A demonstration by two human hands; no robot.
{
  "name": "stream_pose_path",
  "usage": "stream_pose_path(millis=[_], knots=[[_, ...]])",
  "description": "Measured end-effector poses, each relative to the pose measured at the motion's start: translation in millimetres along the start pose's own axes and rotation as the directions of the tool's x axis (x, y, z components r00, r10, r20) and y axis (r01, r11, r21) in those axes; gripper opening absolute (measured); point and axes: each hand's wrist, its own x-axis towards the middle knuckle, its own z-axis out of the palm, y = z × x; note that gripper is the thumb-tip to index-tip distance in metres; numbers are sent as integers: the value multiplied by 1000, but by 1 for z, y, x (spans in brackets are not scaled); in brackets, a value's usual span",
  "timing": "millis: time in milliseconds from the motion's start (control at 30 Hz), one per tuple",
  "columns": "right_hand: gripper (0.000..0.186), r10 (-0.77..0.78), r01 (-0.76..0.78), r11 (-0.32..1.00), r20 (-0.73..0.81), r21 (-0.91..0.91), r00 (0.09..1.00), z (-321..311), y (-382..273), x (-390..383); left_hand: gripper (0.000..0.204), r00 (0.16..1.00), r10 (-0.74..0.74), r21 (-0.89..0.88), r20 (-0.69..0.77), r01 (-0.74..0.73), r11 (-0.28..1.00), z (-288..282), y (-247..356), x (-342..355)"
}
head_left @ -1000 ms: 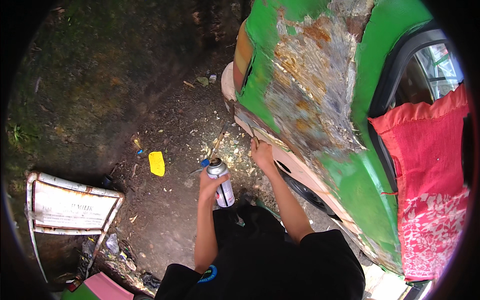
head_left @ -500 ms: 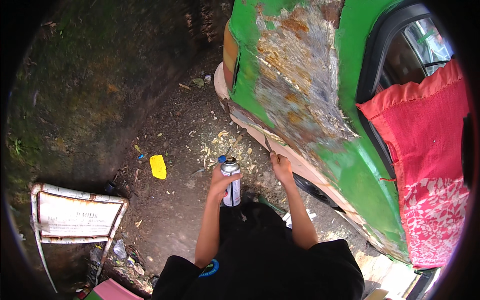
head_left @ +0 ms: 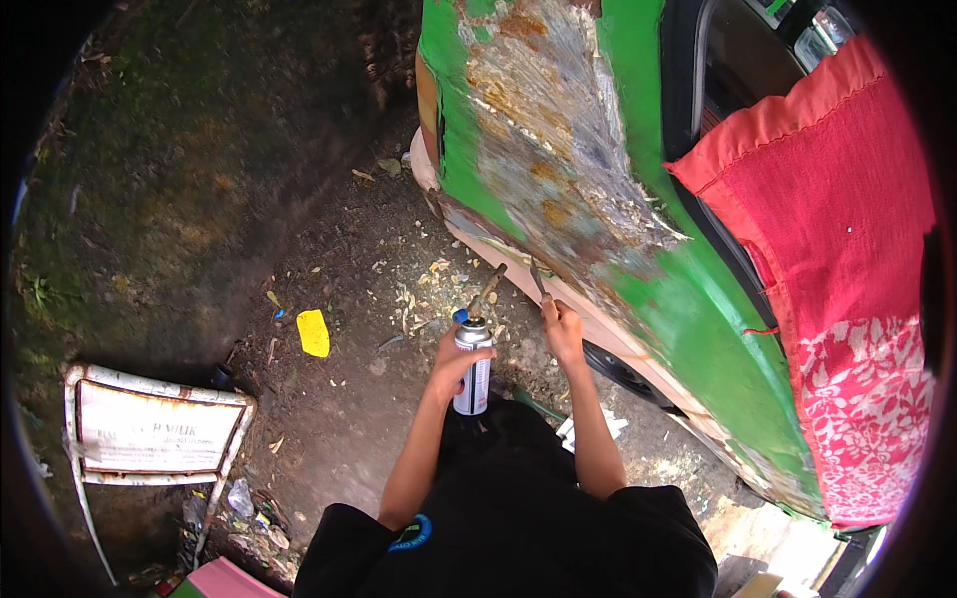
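My left hand [head_left: 451, 361] is wrapped round a white gas canister [head_left: 473, 391], held upright with a torch head on top. The torch's metal nozzle [head_left: 488, 291] slants up toward the pink lower edge [head_left: 518, 271] of a green car body; I can make out no flame. My right hand [head_left: 564, 334] grips a thin scraper [head_left: 538, 280], its blade pointing at that same edge. Whether the blade touches is too small to tell. Above both hands, the car's side panel [head_left: 568, 140] shows a large bare patch of grey metal and rust.
A red patterned cloth [head_left: 827, 259] drapes over the car window at right. Paint flakes [head_left: 429, 289] litter the dirt beside the car. A yellow piece [head_left: 313, 333] lies left of my hands, and a rusty white-framed sign [head_left: 155, 424] stands at lower left.
The canister and my left hand have shifted slightly right, bringing the nozzle nearer the car's edge. The view of the car has slid left and up. Both hands keep their grips.
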Motion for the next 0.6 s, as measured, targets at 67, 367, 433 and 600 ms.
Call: stream_pose_path(millis=[67, 367, 433, 600], knots=[[50, 23, -22, 1000, 29, -18, 999, -2, 4, 4, 51, 1000, -7, 3, -12, 7, 1000, 7, -1, -2], [43, -81, 73, 983, 39, 170, 996, -2, 12, 4, 56, 1000, -9, -50, -21, 8, 999, 22, -7, 2], [43, -101, 94, 980, 29, 177, 994, -4, 12, 6, 57, 1000, -7, -65, -30, 5, 998, 24, -5, 2], [44, -84, 74, 983, 49, 167, 995, -7, 8, 8, 55, 999, -13, -39, -49, 11, 999, 27, -4, 2]])
